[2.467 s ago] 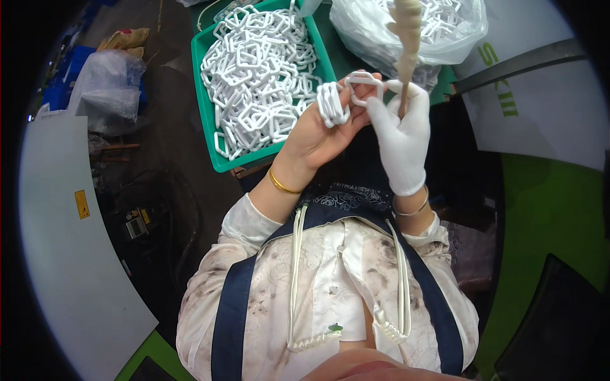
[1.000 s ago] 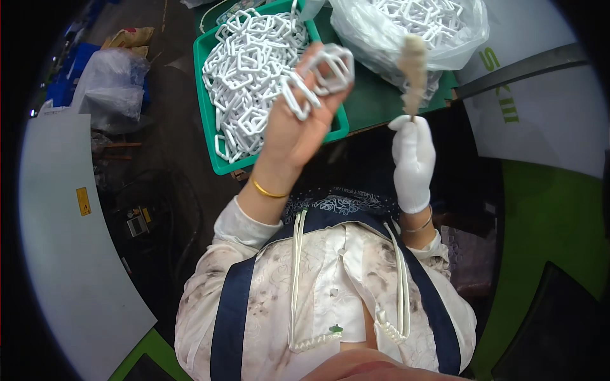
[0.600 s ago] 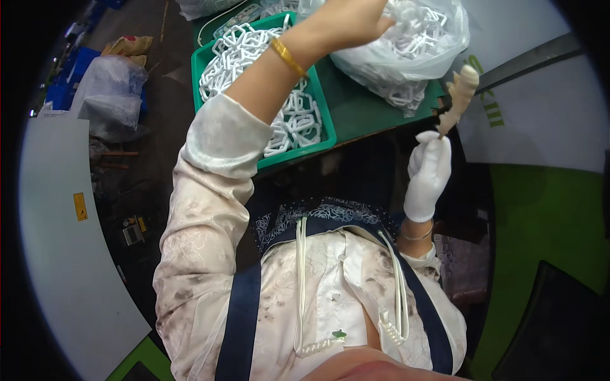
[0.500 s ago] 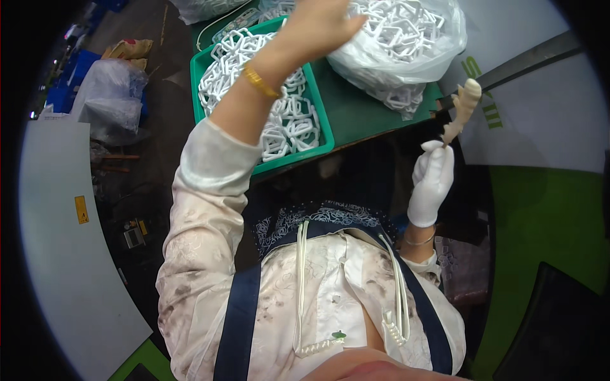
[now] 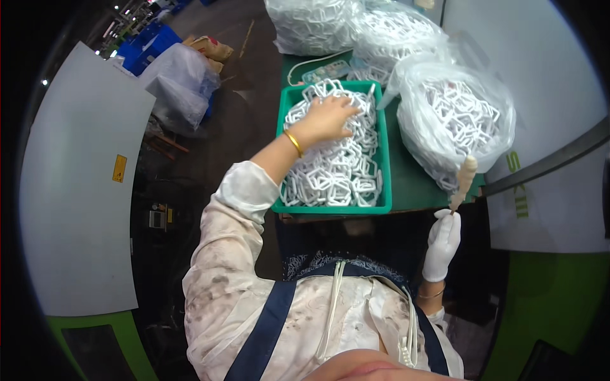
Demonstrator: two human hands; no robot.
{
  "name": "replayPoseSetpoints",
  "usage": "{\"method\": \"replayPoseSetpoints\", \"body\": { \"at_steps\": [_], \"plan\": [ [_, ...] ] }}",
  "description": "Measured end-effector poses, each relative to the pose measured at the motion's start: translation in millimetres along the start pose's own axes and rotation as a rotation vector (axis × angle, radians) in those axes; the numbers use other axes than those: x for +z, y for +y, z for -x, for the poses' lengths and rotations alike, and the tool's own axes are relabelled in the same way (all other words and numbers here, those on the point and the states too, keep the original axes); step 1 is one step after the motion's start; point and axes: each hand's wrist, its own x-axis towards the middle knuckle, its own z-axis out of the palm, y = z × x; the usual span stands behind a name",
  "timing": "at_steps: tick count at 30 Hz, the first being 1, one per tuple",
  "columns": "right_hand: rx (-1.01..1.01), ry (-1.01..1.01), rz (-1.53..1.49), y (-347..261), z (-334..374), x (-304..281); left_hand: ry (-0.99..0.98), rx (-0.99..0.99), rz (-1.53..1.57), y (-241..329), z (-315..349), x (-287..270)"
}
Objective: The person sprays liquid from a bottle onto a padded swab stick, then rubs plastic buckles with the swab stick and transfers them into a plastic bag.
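My bare left hand (image 5: 329, 119), a yellow bangle at its wrist, lies over white plastic links (image 5: 333, 181) heaped in a green crate (image 5: 386, 190). Its fingers are spread on top of the pile, and no link shows gripped in them. To the right, in front of the table edge, my right hand (image 5: 443, 247) wears a white glove. It is closed around the thin lower end of a cream, lumpy stick-like thing (image 5: 466, 180), which stands nearly upright above the fist; its exact kind I cannot make out.
An open clear plastic bag (image 5: 406, 127) full of similar white links stands right of the crate. More filled bags (image 5: 314, 28) sit at the back of the green table (image 5: 397, 197). Pale machine panels (image 5: 82, 190) rise on both sides.
My left hand has come from beside the open bag down onto the links in the crate, its fingers now spread. My right hand still holds the cream stick. The whole view has shifted.
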Motion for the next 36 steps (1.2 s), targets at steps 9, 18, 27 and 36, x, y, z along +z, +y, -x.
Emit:
{"method": "replayPoseSetpoints", "body": {
  "at_steps": [9,18,27,36],
  "plan": [
    [0.018,-0.016,0.044,-2,6,11,0.203,-0.083,-0.085,27,-20,22],
    [0.029,-0.058,0.057,-8,4,20,0.304,-0.113,-0.013,15,-43,38],
    [-0.022,-0.037,0.149,-2,5,8,0.090,-0.106,0.629,-27,-64,4],
    [-0.007,-0.020,0.134,-1,9,6,-0.219,0.188,0.312,-5,-88,8]
  ]
}}
